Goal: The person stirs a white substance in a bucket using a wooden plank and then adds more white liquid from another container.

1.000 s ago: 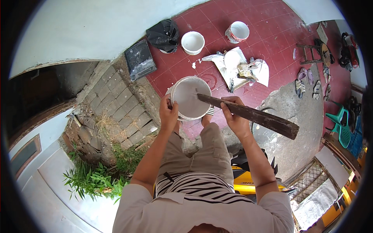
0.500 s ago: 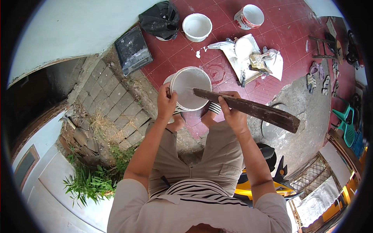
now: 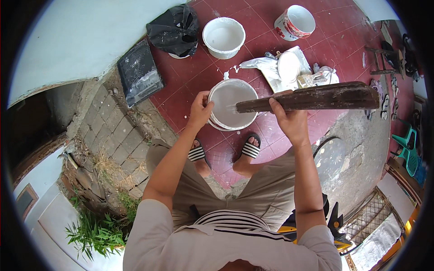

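Note:
A white bucket [image 3: 220, 100] is tilted toward me above the red tiles, its inside coated pale. My left hand [image 3: 200, 110] is closed on the left side of its rim. In my right hand [image 3: 291, 124] is a long dark wooden plank [image 3: 330, 96], with the thumb on top and the other fingers hidden underneath. The plank's narrower end reaches over the right rim into the bucket's mouth, and its wide end points out to the right. What lies at the bucket's bottom is hard to make out.
Beyond the bucket stand a white tub [image 3: 224, 38] of whitish stuff and a red-and-white pail [image 3: 296, 22]. A black plastic bag [image 3: 174, 29] and a black paint tray [image 3: 140, 74] lie left. Paint-stained sheeting holds a round lid [image 3: 289, 66] and a brush [image 3: 307, 80].
The plank's wide end has swung away from me, so the plank now lies nearly level across the view. Bucket and hands appear slightly further right, and my sandalled feet show more fully.

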`<state>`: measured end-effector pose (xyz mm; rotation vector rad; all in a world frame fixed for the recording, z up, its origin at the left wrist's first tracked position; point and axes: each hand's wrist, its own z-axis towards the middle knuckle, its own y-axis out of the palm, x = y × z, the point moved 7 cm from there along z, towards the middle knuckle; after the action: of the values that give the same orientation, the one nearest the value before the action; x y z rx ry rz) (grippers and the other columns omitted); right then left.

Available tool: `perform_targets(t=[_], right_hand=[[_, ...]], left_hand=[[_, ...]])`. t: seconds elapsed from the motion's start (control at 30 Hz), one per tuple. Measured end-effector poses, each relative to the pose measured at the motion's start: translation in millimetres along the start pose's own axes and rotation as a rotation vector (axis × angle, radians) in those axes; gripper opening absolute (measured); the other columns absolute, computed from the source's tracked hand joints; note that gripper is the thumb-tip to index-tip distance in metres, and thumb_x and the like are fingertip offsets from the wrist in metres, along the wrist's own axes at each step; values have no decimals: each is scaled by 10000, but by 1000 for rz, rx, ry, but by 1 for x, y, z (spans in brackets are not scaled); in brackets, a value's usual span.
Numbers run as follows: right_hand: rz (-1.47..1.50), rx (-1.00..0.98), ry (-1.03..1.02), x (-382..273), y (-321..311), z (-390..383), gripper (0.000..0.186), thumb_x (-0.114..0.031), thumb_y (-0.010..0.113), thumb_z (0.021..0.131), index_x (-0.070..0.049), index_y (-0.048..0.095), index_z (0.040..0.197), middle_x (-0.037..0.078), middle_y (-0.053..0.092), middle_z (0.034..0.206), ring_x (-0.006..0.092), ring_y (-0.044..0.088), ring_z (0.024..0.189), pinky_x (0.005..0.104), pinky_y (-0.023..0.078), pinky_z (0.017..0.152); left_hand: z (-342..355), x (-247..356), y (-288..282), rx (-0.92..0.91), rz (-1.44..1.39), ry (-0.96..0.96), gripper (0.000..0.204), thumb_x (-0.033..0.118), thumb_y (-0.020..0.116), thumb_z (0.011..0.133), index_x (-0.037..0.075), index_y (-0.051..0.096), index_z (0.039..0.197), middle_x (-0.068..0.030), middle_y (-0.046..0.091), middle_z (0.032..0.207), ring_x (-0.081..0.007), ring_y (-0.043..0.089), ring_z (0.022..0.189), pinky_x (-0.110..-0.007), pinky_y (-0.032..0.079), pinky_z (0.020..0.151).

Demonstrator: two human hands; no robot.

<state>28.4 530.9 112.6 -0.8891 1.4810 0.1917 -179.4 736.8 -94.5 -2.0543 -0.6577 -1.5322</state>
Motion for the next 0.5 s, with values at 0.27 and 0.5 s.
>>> perform_targets(t=[0.27,0.5], right_hand=[[-133,3,-37,57,17,49,192,-136,740,890,48,752,945,183,742,832,258,720,757,368,548,723],[-132,37,-24,80,21,45,200,-139,731,895,53,752,945,190,744,827,246,720,756,371,544,715]], left_hand=[[63,-59,50,-169,24,-23,306,22,647,897,46,608,1200,6,588,950,-81,538,837,-265,474,754],[89,-82,58,-244,72,-10,284,83,681,912,51,600,1183,-3,557,910,-97,536,806,-292,478,719]])
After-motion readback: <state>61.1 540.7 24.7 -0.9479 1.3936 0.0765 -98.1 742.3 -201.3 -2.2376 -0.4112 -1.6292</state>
